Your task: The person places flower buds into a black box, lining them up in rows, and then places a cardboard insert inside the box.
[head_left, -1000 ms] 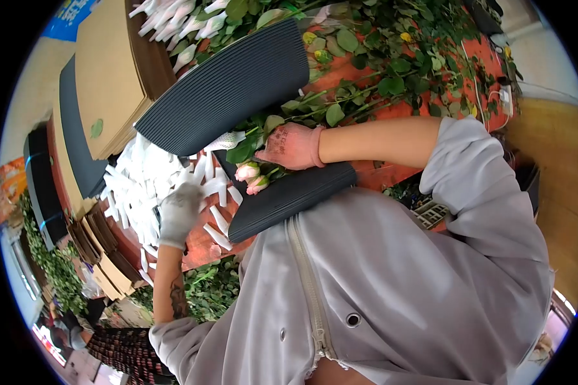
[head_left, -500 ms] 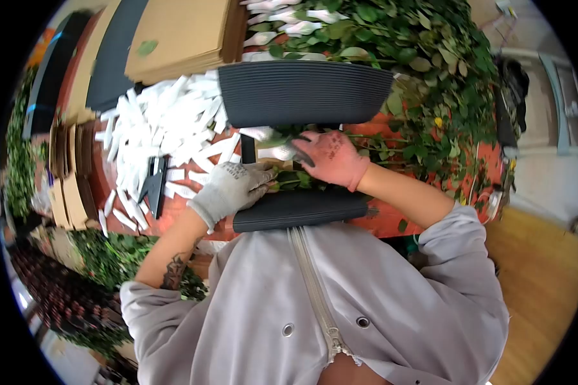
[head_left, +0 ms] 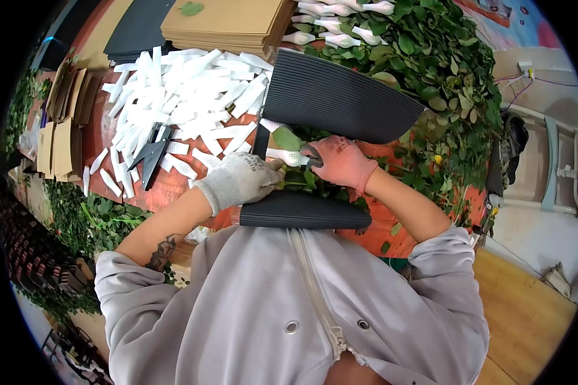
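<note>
My left hand (head_left: 243, 179), in a pale grey glove, has its fingers curled at the flower heads, which it mostly covers. Opposite it, my right hand (head_left: 339, 163), in a pink glove with dark fingertips, pinches the end of a white mesh sleeve (head_left: 288, 156) that has a rose in it. Green leaves (head_left: 311, 183) and stems lie between the hands. Both hands are over an open black corrugated sheet, whose far flap (head_left: 340, 96) stands up behind them and whose near flap (head_left: 305, 210) lies against my jacket.
A heap of white mesh sleeves (head_left: 173, 96) covers the left of the red table (head_left: 154, 196), with a black stapler-like tool (head_left: 151, 156) on it. Cardboard sheets (head_left: 225, 25) are stacked behind. Sleeved roses (head_left: 340, 40) and leafy stems (head_left: 443, 90) lie at the back right.
My left hand has come from the sleeve heap to the flowers in the black sheet. My right hand has shifted to the sleeved rose's end. The camera view has turned and moved.
</note>
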A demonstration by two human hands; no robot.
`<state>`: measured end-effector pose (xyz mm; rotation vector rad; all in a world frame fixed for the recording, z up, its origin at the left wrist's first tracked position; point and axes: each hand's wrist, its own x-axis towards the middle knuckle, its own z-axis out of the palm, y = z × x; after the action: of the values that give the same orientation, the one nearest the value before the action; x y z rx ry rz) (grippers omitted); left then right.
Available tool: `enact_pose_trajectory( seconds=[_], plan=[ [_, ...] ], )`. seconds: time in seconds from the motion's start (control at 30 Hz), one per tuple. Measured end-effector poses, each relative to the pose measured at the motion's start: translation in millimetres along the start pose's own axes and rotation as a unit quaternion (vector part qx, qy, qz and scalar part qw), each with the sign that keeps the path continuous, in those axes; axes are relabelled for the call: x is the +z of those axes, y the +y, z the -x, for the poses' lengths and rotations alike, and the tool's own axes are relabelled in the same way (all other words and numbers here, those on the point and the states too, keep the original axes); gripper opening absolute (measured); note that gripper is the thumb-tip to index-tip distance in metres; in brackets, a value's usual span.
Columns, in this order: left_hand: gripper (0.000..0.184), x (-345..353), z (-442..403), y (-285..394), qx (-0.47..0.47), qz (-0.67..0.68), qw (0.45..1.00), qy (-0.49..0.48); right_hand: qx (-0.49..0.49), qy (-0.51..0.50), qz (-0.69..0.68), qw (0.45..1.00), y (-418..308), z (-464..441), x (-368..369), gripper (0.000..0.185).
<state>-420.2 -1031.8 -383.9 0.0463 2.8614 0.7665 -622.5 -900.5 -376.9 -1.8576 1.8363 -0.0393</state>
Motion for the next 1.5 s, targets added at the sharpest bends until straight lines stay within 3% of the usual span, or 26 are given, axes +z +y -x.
enact_pose_trajectory(
  seconds=[0.1, 0.17, 0.27, 0.43, 0.47, 0.53, 0.63, 0.73, 0.83, 0.93, 1.0, 1.07, 1.13, 1.17, 1.2, 1.23, 1.27, 1.33, 1.4, 1.47, 1.5],
  plan=[
    [0.025, -1.2, -1.9, 1.3, -0.008, -0.008, 1.0, -0.014, 0.015, 0.081, -0.036, 0.996, -5.2, -2.0, 9.0, 0.022],
    [0.025, -3.8, -2.9, 3.1, -0.008, -0.013, 1.0, -0.018, 0.035, 0.142, 0.008, 0.989, -11.7, -5.0, 19.8, 0.012],
    [0.026, -6.2, -4.0, 4.1, -0.025, -0.027, 0.997, -0.071, 0.053, 0.115, 0.05, 0.991, -15.2, -4.6, 31.1, 0.022],
    [0.025, 1.1, -0.4, -1.9, -0.002, 0.025, 1.0, -0.013, 0.064, 0.116, 0.062, 0.989, -11.7, -3.0, 45.2, 0.033],
    [0.025, 0.6, 1.1, -4.6, -0.001, 0.023, 1.0, -0.014, 0.031, 0.144, 0.104, 0.984, -11.0, 2.8, 48.4, 0.037],
    [0.023, -0.7, 3.3, -10.0, 0.063, 0.104, 0.987, 0.106, -0.002, 0.175, 0.146, 0.974, -8.9, 6.1, 53.0, 0.041],
    [0.022, 1.7, -2.6, -20.5, -0.057, 0.064, 0.969, 0.231, 0.01, 0.128, 0.115, 0.985, -5.9, 4.9, 56.3, 0.044],
    [0.023, 13.0, -10.5, -27.3, -0.105, -0.025, 0.983, 0.146, 0.019, 0.127, 0.126, 0.984, -9.0, 4.9, 56.9, 0.042],
    [0.021, 19.0, -16.9, -39.8, -0.102, -0.043, 0.983, 0.145, 0.027, 0.131, 0.084, 0.987, -8.7, 2.6, 56.7, 0.04],
    [0.017, 13.9, -11.8, -41.2, -0.094, -0.048, 0.981, 0.165, 0.007, 0.214, 0.091, 0.973, -2.4, 3.0, 67.6, 0.037],
    [0.009, 2.8, -2.7, -43.1, -0.095, -0.045, 0.97, 0.219, 0.056, 0.091, 0.067, 0.992, -9.5, -0.8, 54.8, 0.037],
    [0.014, -9.1, 14.5, -66.3, -0.176, -0.1, 0.972, 0.116, 0.056, 0.088, 0.087, 0.991, -14.0, 1.9, 49.3, 0.037],
    [0.017, -28.8, 32.2, -58.8, -0.2, -0.022, 0.957, 0.209, 0.045, 0.07, 0.12, 0.989, -19.6, 0.4, 40.9, 0.034],
    [0.02, -37.5, 33.6, -45.7, -0.179, -0.04, 0.959, 0.215, 0.042, 0.073, 0.12, 0.989, -16.4, -0.6, 45.2, 0.034],
    [0.019, -47.9, 30.7, -27.7, -0.169, 0.008, 0.975, 0.145, 0.008, 0.107, 0.138, 0.985, -10.9, 0.8, 54.7, 0.033],
    [0.019, -40.3, 23.2, -22.7, -0.102, -0.065, 0.991, 0.064, -0.028, 0.14, 0.157, 0.977, -8.2, 1.1, 59.1, 0.032],
    [0.02, -33.5, 16.3, -12.9, -0.012, -0.062, 0.996, 0.057, -0.034, 0.139, 0.159, 0.977, -10.8, 0.2, 55.6, 0.032],
    [0.021, -3.7, -3.7, -8.4, 0.071, -0.033, 0.984, 0.158, 0.007, 0.092, 0.129, 0.987, -18.4, -0.1, 39.0, 0.027],
    [0.021, 9.4, -18.0, -12.3, -0.048, -0.009, 0.998, 0.047, 0.017, 0.062, 0.121, 0.991, -25.1, 9.9, 21.4, 0.024],
    [0.021, 5.1, -18.1, -14.4, -0.044, 0.003, 0.996, 0.072, 0.024, 0.034, 0.111, 0.993, -37.8, 10.8, -3.3, 0.022],
    [0.021, 5.6, -16.6, -13.0, -0.031, 0.015, 0.996, 0.084, 0.013, 0.052, 0.102, 0.993, -52.4, 11.1, -16.4, 0.031]
  ],
)
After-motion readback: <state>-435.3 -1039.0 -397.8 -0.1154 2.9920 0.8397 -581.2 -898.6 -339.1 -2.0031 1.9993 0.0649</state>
